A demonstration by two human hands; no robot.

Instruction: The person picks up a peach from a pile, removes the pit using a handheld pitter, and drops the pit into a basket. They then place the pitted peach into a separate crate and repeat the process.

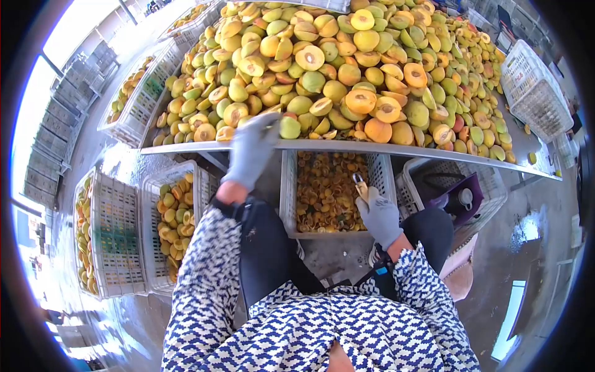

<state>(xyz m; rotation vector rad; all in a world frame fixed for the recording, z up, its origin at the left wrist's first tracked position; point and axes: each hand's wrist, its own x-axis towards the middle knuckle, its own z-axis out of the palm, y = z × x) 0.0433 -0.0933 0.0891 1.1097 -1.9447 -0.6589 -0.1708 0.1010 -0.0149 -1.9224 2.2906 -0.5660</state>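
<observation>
Grasping a loop-ended tool (360, 185), right fingers (365, 201); left fingers (265, 126), grip unclear; crate lettering (522, 64) illegible.

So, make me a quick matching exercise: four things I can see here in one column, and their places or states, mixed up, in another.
Column one:
1. left hand
2. right hand
3. purple item
4. fruit scraps

Column two:
A. in the crate between the legs
B. blurred, at the front edge of the table
C. in the crate at the right
D. gripping a tool

Pairs: 1-B, 2-D, 3-C, 4-A
</observation>
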